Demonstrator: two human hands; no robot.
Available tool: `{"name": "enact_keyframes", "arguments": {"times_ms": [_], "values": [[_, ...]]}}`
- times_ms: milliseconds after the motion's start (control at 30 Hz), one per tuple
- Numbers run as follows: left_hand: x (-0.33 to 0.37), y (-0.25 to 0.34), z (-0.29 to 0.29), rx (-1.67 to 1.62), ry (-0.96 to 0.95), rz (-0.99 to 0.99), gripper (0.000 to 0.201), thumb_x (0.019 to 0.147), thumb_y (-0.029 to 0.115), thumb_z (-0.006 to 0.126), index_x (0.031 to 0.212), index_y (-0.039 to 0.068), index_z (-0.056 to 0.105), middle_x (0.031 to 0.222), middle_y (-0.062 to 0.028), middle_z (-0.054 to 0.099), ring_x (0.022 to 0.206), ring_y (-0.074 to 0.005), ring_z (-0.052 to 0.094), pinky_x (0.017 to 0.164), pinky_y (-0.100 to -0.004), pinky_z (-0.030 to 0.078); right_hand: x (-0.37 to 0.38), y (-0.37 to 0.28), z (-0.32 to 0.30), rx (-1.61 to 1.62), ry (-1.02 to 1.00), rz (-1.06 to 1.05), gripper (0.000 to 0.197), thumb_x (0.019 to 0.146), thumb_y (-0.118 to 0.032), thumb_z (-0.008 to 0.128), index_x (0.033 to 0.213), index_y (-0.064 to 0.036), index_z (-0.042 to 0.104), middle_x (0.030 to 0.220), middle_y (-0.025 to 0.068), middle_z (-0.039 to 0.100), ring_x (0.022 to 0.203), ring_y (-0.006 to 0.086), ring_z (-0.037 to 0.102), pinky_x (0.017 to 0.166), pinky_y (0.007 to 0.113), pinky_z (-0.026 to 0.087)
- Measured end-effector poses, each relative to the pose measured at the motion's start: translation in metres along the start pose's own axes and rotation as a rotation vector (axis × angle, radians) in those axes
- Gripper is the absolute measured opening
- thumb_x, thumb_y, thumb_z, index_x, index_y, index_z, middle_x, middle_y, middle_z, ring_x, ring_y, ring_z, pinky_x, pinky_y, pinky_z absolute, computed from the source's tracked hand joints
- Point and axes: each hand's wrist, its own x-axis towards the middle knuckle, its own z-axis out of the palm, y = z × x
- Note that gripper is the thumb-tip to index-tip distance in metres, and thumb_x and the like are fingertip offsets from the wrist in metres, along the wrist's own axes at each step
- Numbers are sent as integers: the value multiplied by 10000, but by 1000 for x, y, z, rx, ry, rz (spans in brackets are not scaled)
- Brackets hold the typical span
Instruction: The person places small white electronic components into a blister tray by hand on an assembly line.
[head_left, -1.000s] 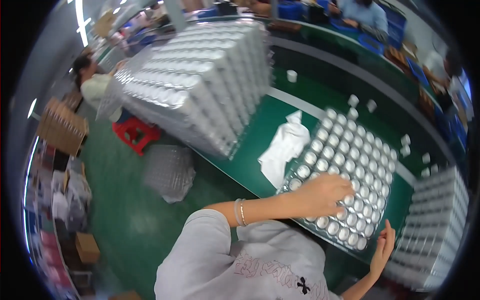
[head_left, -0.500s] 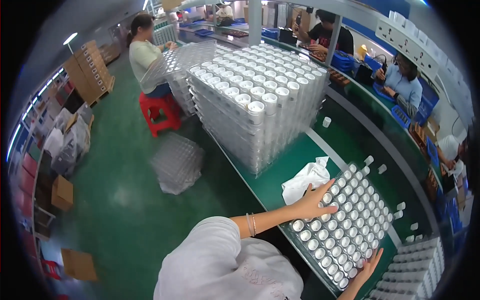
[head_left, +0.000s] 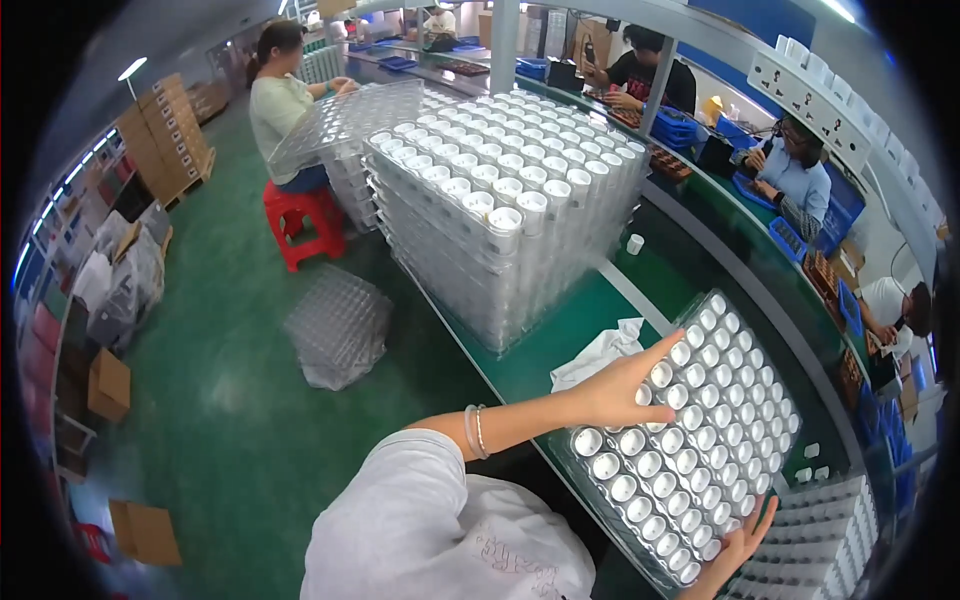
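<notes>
A clear plastic tray [head_left: 577,468] full of rows of white round cup-like parts [head_left: 696,418] is held above the bench by its two opposite edges. My left hand [head_left: 622,392] grips its far left edge, thumb stretched across the top among the white parts. At the near right edge, my right hand [head_left: 742,543] holds the other side, its fingers showing past the rim and its palm partly hidden. A white cloth [head_left: 600,355] lies on the green bench just beyond my left hand.
A tall stack of filled clear trays [head_left: 500,240] stands on the bench beyond. Another stack [head_left: 815,540] sits right of my right hand. Loose white parts [head_left: 635,244] dot the bench. Empty trays [head_left: 340,325] and a red stool [head_left: 303,222] are on the floor. Co-workers sit across the line.
The tray has risen off the bench toward me, tilting slightly, with both hands still on its edges. It now covers some of the loose white parts and more of the cloth.
</notes>
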Motion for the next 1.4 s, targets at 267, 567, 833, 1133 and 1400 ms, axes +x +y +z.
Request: {"name": "enact_keyframes", "arguments": {"times_ms": [267, 567, 833, 1133, 1400], "values": [[5, 120, -74, 315, 52, 115, 967, 706, 279, 733, 1383, -29, 117, 1397, -248, 230, 1301, -317, 258, 1061, -350, 217, 29, -108, 67, 47, -112, 17, 774, 603, 27, 365, 1367, -24, 250, 1393, 191, 294, 1235, 275, 369, 980, 318, 354], [9, 157, -214, 452, 192, -149, 1023, 674, 481, 706, 1388, -1, 155, 1393, -265, 231, 1283, -369, 274, 1037, -380, 270, 82, -118, 216, 268, -529, -82, 613, 714, 61, 371, 1321, 12, 297, 1324, 178, 397, 1145, 233, 473, 935, 301, 402], [-5, 110, -333, 380, 301, -287, 881, 768, 462, 635, 1417, 121, 149, 1401, -200, 274, 1251, -296, 347, 997, -393, 298, 81, -97, 349, 201, -590, -24, 545, 712, 78, 368, 1251, -1, 383, 1233, 104, 508, 839, 55, 523, 637, 151, 377], [-7, 55, -414, 567, 329, -219, 679, 895, 487, 429, 1411, 114, 195, 1383, -142, 324, 1261, -241, 331, 1023, -359, 270, 98, -77, 367, 30, -852, -200, 493, 791, -109, 480, 1270, -30, 390, 1397, 151, 278, 1258, 227, 292, 1001, 315, 246], [-127, 25, -453, 1423, 601, -423, 388, 760, 204, 651, 1106, 60, 546, 1121, -122, 536, 1058, -294, 487, 894, -353, 384, 132, -88, 342, -598, -1354, -959, 612, 568, -223, 804, 1091, -155, 493, 1283, 145, 350, 1281, 417, 209, 1025, 498, 202]]}}
